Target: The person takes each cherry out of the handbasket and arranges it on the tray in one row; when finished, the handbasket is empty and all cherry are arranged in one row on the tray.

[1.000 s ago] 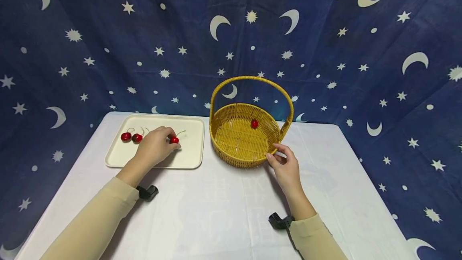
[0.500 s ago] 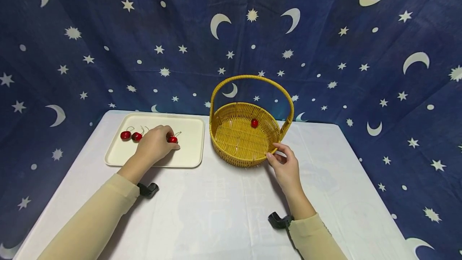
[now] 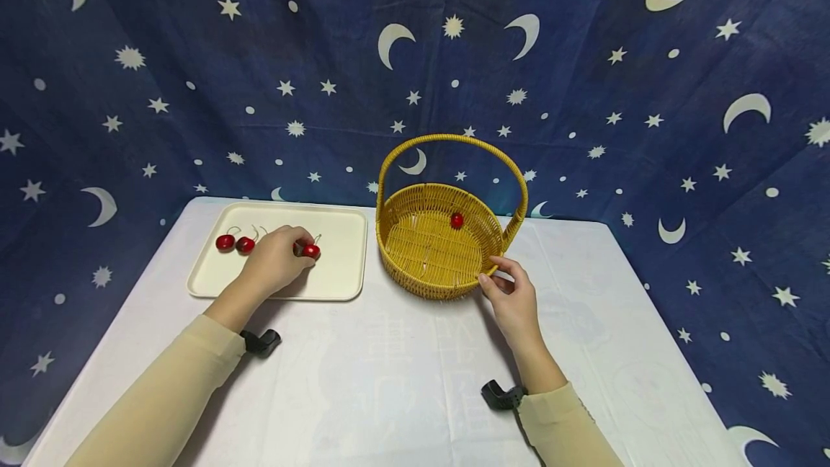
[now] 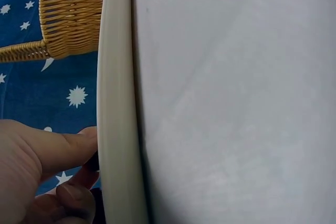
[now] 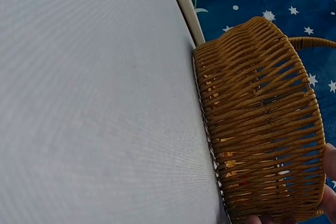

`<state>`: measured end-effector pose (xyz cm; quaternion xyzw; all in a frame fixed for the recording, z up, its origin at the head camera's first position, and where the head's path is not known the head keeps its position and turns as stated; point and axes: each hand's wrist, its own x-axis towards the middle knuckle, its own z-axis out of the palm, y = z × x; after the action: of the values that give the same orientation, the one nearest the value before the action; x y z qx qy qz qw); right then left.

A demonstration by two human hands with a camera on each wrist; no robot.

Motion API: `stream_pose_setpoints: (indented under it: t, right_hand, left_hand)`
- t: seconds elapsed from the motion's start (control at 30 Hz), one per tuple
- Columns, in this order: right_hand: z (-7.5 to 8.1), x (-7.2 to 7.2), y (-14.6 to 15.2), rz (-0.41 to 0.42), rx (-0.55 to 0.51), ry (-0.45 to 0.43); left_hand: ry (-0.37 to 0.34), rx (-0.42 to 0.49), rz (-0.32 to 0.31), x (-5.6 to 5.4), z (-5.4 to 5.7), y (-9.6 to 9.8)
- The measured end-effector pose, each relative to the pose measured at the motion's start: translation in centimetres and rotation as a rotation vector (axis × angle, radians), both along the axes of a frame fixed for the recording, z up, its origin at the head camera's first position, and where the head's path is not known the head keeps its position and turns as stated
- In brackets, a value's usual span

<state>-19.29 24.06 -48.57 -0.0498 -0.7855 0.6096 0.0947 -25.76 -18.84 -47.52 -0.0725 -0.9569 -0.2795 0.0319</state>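
In the head view, my left hand (image 3: pixel 279 259) is over the cream tray (image 3: pixel 344 281), thumb and fingers around a red cherry (image 3: pixel 311 251) with its stem up. A darker red patch shows beside it under the fingertips; I cannot tell whether that is another cherry. Two stemmed cherries, one at the far left (image 3: pixel 225 243) and one nearer the hand (image 3: pixel 246 245), lie on the tray. My right hand (image 3: pixel 514 303) grips the near right rim of a yellow wicker basket (image 3: pixel 403 281). Inside the basket, one cherry (image 3: pixel 457 220) rests toward the back right.
The basket's tall arched handle (image 3: pixel 447 138) stands upright over it. A white cloth (image 3: pixel 389 388) covers the table, and a dark blue curtain (image 3: pixel 350 56) with moons and stars hangs just behind. The tray stands left of the basket with a narrow gap between.
The cherry by my left fingertips shifts slightly left, and its stem turns from pointing right to more upright. My left hand edges slightly left. My right hand and the basket stay in place.
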Motion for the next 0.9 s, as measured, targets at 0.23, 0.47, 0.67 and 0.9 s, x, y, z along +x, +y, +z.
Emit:
stream_pose_setpoints:
  t: [0.23, 0.47, 0.67, 0.9]
  right_hand:
    - [-0.1, -0.1, 0.2, 0.001, 0.003, 0.005]
    - [0.0, -0.2, 0.1, 0.013, -0.008, 0.007]
    - [-0.1, -0.3, 0.1, 0.010, 0.003, 0.004]
    - [-0.4, -0.2, 0.4, 0.001, 0.031, -0.008]
  left_hand:
    - [0.007, 0.018, -0.003, -0.2, 0.1, -0.1]
    - [0.054, 0.065, -0.043, 1.1, 2.0, 1.1]
    - [0.090, 0.124, -0.146, 2.4, 5.5, 4.9]
    - [0.068, 0.200, -0.293, 2.2, 9.6, 9.8]
